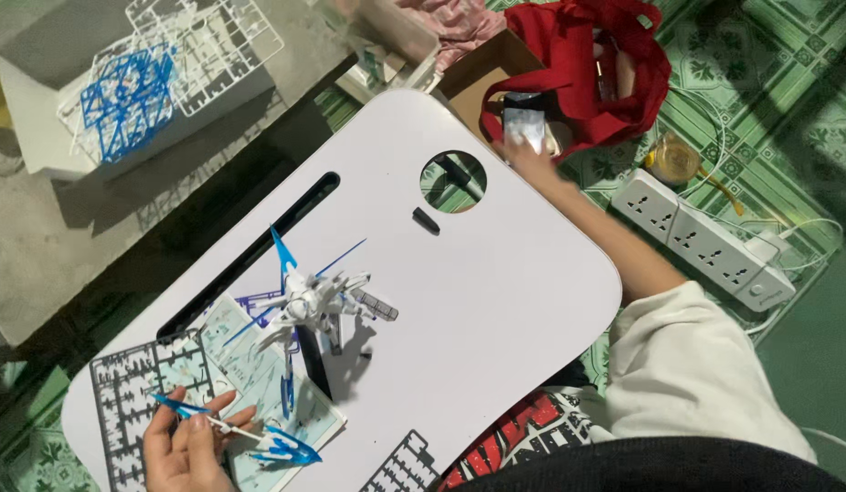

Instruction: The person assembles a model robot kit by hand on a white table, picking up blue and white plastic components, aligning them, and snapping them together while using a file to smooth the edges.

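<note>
A white and blue model robot figure (312, 314) stands on a white lap table (496, 301), on top of an instruction sheet (259, 383). My left hand (188, 444) at the bottom left pinches a thin blue and white model part (250, 437) over that sheet. My right hand (532, 150) reaches far past the table's edge and grips a phone (525, 126) in front of a red bag (591, 68). A grey parts frame (132, 401) lies under my left hand.
White and blue parts frames (159, 73) lie on a grey box at the top left. A white power strip (705, 241) with cables sits on the green patterned floor at the right. Another grey parts frame (405, 465) pokes over the table's near edge.
</note>
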